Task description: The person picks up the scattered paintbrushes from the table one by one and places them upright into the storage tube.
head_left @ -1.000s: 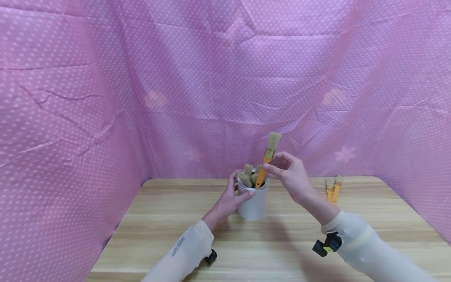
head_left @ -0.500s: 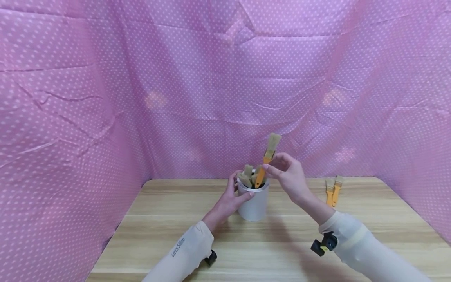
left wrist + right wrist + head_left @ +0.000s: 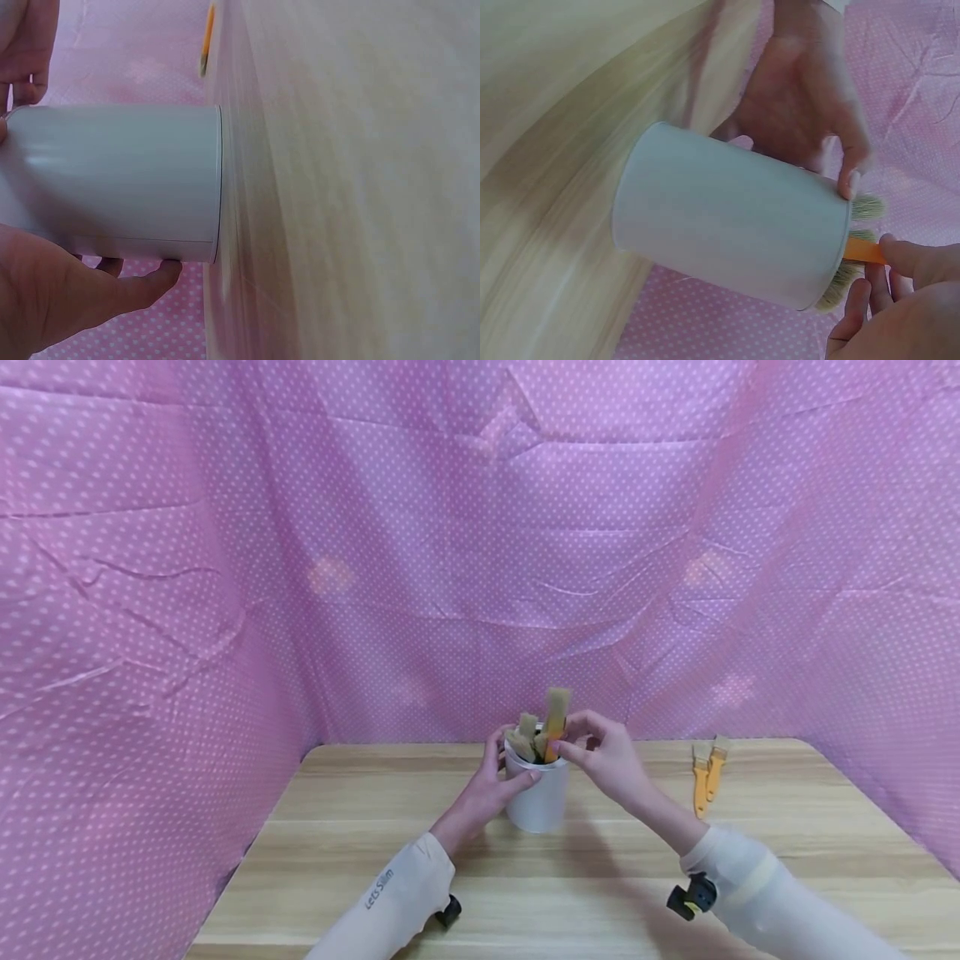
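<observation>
A white cylindrical can [image 3: 537, 802] stands on the table with several bristle brushes [image 3: 522, 742] in it, bristles up. My left hand [image 3: 486, 787] grips the can from the left, its thumb at the front of the rim. Between thumb and fingers, my right hand [image 3: 609, 758] pinches the orange handle of a paintbrush [image 3: 557, 714]. That brush is upright, bristles on top, its handle's lower end down inside the can's mouth and hidden there. In the right wrist view the orange handle [image 3: 862, 250] enters past the rim beside other bristles.
Two more orange-handled paintbrushes [image 3: 707, 775] lie side by side on the wooden table [image 3: 360, 827], to the right of the can. Pink dotted cloth [image 3: 450, 543] hangs behind the table and along both sides.
My right hand has lowered the paintbrush into the can and turned it more upright. The left hand keeps its grip on the can, which stays in place.
</observation>
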Demonstrator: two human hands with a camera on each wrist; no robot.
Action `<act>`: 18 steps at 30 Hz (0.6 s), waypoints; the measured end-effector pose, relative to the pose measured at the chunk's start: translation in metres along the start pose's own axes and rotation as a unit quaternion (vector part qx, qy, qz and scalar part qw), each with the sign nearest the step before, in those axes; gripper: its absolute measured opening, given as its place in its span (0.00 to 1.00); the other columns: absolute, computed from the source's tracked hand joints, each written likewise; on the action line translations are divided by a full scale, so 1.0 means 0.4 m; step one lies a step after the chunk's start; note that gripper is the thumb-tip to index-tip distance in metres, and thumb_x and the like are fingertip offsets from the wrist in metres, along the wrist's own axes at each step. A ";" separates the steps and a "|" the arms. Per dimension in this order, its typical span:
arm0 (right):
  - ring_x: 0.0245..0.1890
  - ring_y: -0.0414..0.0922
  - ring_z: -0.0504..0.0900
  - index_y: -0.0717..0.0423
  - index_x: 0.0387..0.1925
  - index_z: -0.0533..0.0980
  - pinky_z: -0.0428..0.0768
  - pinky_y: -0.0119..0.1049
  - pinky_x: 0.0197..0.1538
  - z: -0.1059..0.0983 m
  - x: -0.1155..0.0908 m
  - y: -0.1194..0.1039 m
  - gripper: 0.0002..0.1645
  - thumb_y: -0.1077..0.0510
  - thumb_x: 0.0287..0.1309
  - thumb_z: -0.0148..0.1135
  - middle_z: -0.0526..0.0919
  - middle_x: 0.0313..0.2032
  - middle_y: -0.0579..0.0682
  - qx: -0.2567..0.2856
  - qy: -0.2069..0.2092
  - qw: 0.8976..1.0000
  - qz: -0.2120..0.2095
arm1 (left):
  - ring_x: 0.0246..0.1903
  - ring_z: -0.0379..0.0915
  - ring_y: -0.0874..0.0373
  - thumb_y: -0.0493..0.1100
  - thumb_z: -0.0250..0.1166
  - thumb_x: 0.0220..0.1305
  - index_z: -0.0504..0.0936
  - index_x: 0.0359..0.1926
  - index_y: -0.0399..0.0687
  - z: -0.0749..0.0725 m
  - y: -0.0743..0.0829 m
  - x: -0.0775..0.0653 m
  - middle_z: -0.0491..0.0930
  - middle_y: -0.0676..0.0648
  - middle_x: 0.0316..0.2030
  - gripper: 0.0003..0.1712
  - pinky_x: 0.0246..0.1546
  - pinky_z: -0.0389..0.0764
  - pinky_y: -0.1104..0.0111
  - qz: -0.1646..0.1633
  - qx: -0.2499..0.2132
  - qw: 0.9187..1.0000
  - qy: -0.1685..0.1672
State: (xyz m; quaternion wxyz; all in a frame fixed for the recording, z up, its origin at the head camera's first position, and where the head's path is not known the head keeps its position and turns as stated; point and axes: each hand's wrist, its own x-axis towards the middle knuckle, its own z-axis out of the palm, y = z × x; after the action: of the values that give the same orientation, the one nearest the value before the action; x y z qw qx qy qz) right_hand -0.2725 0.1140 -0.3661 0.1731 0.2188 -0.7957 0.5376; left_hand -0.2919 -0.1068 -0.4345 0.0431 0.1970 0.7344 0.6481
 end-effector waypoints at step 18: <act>0.36 0.49 0.80 0.56 0.42 0.84 0.76 0.35 0.35 -0.014 -0.025 0.020 0.12 0.60 0.57 0.76 0.87 0.38 0.45 -0.018 -0.011 0.999 -0.030 | 0.73 0.48 0.41 0.58 0.71 0.64 0.50 0.75 0.76 0.002 -0.003 -0.005 0.48 0.48 0.77 0.47 0.65 0.59 0.35 0.008 0.004 1.000 0.001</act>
State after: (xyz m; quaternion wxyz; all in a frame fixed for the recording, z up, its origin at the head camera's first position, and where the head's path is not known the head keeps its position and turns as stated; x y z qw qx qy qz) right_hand -0.2681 0.1234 -0.3753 0.1841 0.2455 -0.8000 0.5156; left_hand -0.2901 -0.1068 -0.4364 0.0361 0.2027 0.7351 0.6460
